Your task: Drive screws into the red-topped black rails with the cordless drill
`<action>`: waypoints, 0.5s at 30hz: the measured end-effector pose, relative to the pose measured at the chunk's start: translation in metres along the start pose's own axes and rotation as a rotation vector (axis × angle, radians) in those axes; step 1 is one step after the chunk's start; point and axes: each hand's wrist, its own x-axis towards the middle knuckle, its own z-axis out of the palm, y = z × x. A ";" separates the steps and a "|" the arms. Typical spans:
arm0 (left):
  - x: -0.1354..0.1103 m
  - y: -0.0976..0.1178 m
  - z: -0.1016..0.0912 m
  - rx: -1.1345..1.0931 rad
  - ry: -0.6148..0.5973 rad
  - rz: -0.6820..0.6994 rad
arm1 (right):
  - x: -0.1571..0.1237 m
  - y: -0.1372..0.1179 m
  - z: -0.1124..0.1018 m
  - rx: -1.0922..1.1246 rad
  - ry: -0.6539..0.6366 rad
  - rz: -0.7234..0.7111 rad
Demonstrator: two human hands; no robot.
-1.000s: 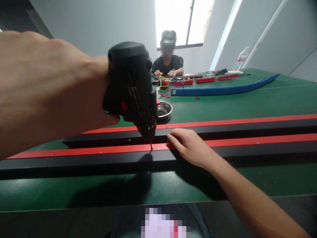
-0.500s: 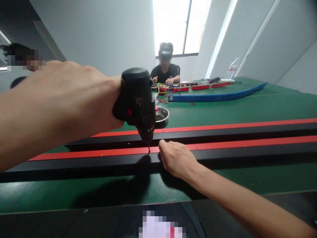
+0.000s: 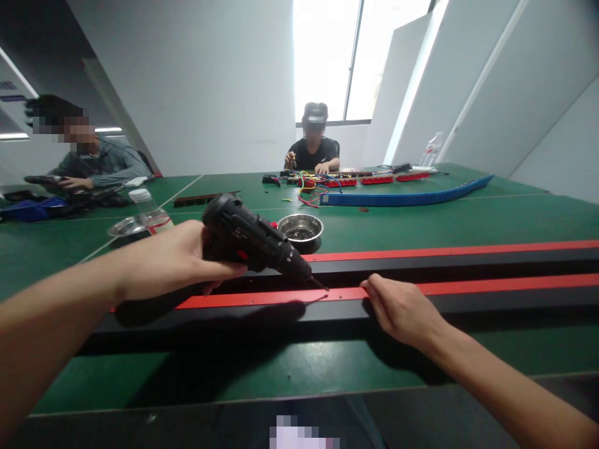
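Note:
My left hand (image 3: 173, 262) is wrapped round a black cordless screwdriver (image 3: 255, 240), which lies tilted low with its bit pointing right, just over the red strip (image 3: 468, 287) of the near long black rail (image 3: 210, 315). My right hand (image 3: 402, 308) rests on that same rail to the right of the bit, fingers curled over the red strip and its near edge. A second black and red rail (image 3: 444, 257) runs parallel just behind.
A steel bowl of small dark screws (image 3: 300, 228) stands behind the rails. Farther back lie a long blue strip (image 3: 402, 198), red parts and coloured wires (image 3: 309, 186). One person sits across the green table (image 3: 281, 368), another at the far left beside a clear bottle (image 3: 145, 209).
The screwdriver has come down from upright over the strip to a low tilt pointing right. My right hand has slid right along the rail. The view has lifted and widened to the left.

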 end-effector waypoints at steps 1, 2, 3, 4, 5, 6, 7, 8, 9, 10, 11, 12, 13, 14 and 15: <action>-0.003 -0.011 0.010 -0.072 0.005 -0.012 | -0.009 0.013 -0.006 0.038 -0.016 0.042; -0.006 -0.024 0.018 -0.155 0.031 -0.050 | -0.016 0.024 -0.012 0.071 -0.020 0.091; -0.008 -0.038 0.026 -0.247 0.045 -0.125 | -0.021 0.033 -0.018 0.095 -0.009 0.142; -0.008 -0.053 0.033 -0.342 0.008 -0.199 | -0.025 0.040 -0.023 0.119 0.001 0.190; -0.008 -0.068 0.039 -0.445 -0.038 -0.244 | -0.026 0.045 -0.027 0.136 0.021 0.227; -0.007 -0.082 0.044 -0.540 -0.033 -0.245 | -0.024 0.046 -0.031 0.146 0.045 0.254; -0.005 -0.095 0.049 -0.608 -0.027 -0.222 | -0.019 0.045 -0.035 0.149 0.073 0.271; -0.003 -0.105 0.053 -0.672 -0.019 -0.221 | -0.011 0.041 -0.039 0.146 0.102 0.280; -0.001 -0.113 0.056 -0.733 -0.017 -0.221 | 0.000 0.036 -0.041 0.140 0.126 0.282; 0.000 -0.118 0.059 -0.789 -0.022 -0.228 | 0.013 0.029 -0.043 0.137 0.145 0.282; 0.001 -0.121 0.061 -0.840 -0.025 -0.238 | 0.030 0.023 -0.044 0.141 0.151 0.275; 0.001 -0.123 0.063 -0.887 -0.024 -0.247 | 0.048 0.017 -0.043 0.160 0.141 0.259; 0.000 -0.123 0.064 -0.930 -0.012 -0.251 | 0.069 0.013 -0.040 0.183 0.132 0.242; -0.001 -0.123 0.065 -0.968 0.015 -0.255 | 0.090 0.010 -0.035 0.198 0.122 0.223; -0.002 -0.122 0.066 -1.002 0.051 -0.260 | 0.112 0.008 -0.028 0.198 0.071 0.198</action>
